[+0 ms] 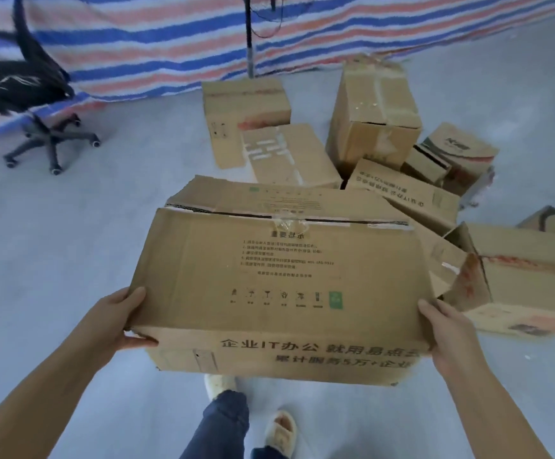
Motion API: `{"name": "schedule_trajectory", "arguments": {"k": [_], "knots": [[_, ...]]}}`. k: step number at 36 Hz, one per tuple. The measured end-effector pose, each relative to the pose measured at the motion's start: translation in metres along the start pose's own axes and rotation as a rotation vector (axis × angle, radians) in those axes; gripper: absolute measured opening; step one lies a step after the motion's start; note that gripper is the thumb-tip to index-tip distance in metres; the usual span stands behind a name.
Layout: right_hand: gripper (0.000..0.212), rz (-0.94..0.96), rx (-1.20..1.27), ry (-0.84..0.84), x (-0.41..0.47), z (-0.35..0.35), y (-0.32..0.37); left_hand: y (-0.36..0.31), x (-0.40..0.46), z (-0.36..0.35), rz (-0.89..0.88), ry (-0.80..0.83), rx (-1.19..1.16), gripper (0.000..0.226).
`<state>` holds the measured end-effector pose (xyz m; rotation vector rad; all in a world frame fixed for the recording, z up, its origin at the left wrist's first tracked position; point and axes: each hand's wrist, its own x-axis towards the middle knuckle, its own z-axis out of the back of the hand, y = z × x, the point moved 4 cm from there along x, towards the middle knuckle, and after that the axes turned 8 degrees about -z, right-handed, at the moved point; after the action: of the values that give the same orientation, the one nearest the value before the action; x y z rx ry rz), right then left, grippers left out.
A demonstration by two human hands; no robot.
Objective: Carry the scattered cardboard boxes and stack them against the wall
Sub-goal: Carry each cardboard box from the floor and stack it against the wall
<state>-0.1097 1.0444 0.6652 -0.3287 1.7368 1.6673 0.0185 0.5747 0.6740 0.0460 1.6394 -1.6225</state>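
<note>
Big printed box (279, 279) held off the floor, front centre, left hand (122, 321) on its near-left corner, right hand (448, 329) on its near-right corner. Feet below it. Pile of boxes behind and to the right: flat box (289, 157) just behind, low box (243, 107) behind that by the tarp wall (137, 44), tall box (373, 111) right of those, small box (455, 157) further right, open-flap box (527, 276) on floor at right. Office chair (47, 134) far left. Pole (249, 38) before the tarp.
</note>
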Motion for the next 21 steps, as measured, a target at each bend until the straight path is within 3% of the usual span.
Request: {"name": "schedule_trajectory", "arguments": {"k": [3,7,15,21], "knots": [[0.022,0.025,-0.079,0.083,-0.009,-0.030,0.005,0.016,-0.030,0.037,-0.002,-0.104,-0.057,0.023],[0.035,0.016,-0.178,0.194,-0.024,-0.078,0.005,0.038,-0.071,0.084,0.005,-0.227,-0.139,0.024],[0.019,0.062,-0.358,0.428,-0.093,-0.197,-0.014,0.092,-0.148,0.189,0.001,-0.450,-0.301,0.023],[0.028,0.091,-0.467,0.598,-0.171,-0.298,-0.058,0.139,-0.202,0.286,0.025,-0.622,-0.423,0.022]]}}
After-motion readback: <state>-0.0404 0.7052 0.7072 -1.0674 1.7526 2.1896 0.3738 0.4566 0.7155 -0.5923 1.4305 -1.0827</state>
